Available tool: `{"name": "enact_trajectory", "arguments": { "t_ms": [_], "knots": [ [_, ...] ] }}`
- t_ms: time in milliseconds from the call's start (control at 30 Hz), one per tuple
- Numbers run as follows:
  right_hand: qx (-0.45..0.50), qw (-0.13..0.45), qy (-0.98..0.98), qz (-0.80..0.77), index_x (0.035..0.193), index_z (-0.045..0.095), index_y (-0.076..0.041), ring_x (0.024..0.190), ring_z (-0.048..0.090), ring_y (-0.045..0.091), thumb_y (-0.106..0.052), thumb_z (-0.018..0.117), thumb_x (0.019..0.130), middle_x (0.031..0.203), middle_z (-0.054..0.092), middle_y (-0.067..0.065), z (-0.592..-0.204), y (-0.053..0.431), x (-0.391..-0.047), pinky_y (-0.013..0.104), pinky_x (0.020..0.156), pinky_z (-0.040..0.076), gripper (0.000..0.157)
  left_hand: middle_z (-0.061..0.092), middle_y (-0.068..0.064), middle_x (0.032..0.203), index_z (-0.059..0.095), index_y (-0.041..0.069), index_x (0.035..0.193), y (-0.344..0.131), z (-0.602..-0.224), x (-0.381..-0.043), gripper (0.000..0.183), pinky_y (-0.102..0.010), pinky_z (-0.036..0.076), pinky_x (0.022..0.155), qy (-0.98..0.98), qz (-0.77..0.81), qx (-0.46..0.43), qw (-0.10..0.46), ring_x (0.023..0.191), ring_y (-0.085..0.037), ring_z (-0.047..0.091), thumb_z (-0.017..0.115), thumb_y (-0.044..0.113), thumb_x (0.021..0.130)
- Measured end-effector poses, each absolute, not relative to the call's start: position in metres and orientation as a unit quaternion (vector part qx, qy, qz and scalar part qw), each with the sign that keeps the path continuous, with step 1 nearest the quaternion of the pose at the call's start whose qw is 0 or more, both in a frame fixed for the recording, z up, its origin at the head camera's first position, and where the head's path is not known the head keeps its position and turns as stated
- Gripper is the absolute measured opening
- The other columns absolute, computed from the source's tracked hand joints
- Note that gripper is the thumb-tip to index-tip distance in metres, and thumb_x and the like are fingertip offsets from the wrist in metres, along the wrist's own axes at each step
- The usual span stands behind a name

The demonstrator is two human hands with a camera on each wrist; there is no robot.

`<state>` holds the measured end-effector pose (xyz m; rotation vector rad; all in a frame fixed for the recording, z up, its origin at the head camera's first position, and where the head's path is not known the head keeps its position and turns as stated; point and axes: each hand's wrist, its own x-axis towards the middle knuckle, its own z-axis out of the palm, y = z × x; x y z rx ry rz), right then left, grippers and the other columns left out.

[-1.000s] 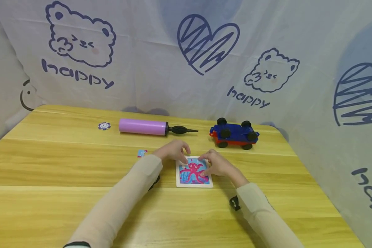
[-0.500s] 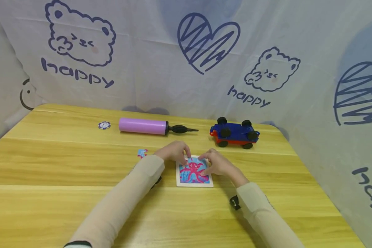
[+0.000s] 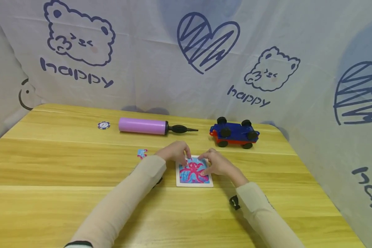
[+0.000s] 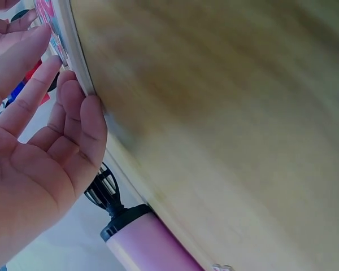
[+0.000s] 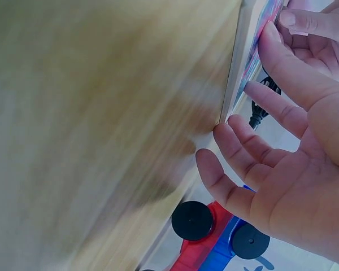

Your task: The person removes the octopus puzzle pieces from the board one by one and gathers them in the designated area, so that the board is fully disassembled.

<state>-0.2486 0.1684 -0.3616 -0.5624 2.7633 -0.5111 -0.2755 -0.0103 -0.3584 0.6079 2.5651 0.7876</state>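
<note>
A square jigsaw puzzle (image 3: 192, 177) with a pink octopus on blue lies in a white-rimmed tray on the wooden table. My left hand (image 3: 174, 151) is at its upper left corner, thumb and index fingertips on the picture and the other fingers loosely bent at the tray's edge. From the right, my right hand (image 3: 218, 163) reaches over the tray's side, thumb and index tips spread apart on the picture. Its remaining fingers (image 5: 237, 149) extend along the tray's edge. A loose blue and pink puzzle piece (image 3: 142, 153) lies left of the left hand, beside the sleeve.
Behind the hands lies a purple hand pump (image 3: 142, 126) with a black nozzle. A blue and red toy car (image 3: 234, 133) with black wheels is at the back right. Further left is a poker chip (image 3: 103, 125). A printed white cloth (image 3: 161, 86) hangs behind the table.
My left hand has shifted slightly right, and more of the loose piece shows beside the sleeve. The right hand stays nearly still on the puzzle.
</note>
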Motion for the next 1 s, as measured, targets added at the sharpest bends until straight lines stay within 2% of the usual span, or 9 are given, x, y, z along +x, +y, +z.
{"name": "enact_trajectory", "arguments": {
  "t_ms": [233, 500, 1000],
  "knots": [
    [-0.209, 0.130, 0.953, -0.175, 0.112, 0.060, -0.004, 0.091, 0.046, 0.022, -0.013, 0.075, 0.071, 0.101, 0.049, 0.009, -0.3618, 0.1697, -0.2492, 0.036, 0.084, 0.041, 0.044, 0.059, -0.004, 0.094, 0.066, 0.007, 0.085, -0.0063, -0.3563, -0.2747, 0.018, -0.026, 0.045, 0.066, 0.918, 0.281, 0.204, 0.190, 0.074, -0.017, 0.051, 0.074, 0.004, 0.070],
    [-0.226, 0.123, 0.952, -0.163, 0.111, 0.061, -0.002, 0.086, 0.045, 0.021, -0.015, 0.075, 0.071, 0.097, 0.049, 0.008, -0.3617, 0.1692, -0.2492, 0.034, 0.080, 0.041, 0.044, 0.059, -0.004, 0.085, 0.065, 0.005, 0.082, -0.0048, -0.3596, -0.2771, 0.020, -0.024, 0.044, 0.062, 0.916, 0.289, 0.202, 0.190, 0.070, -0.016, 0.049, 0.076, 0.000, 0.066],
    [-0.208, 0.129, 0.956, -0.162, 0.110, 0.062, -0.002, 0.091, 0.046, 0.022, -0.015, 0.074, 0.071, 0.101, 0.049, 0.008, -0.3609, 0.1667, -0.2481, 0.036, 0.085, 0.041, 0.042, 0.055, -0.004, 0.076, 0.058, 0.005, 0.080, -0.0029, -0.3587, -0.2753, 0.024, -0.024, 0.045, 0.060, 0.917, 0.288, 0.211, 0.175, 0.068, -0.016, 0.049, 0.076, -0.001, 0.065]
  ]
}}
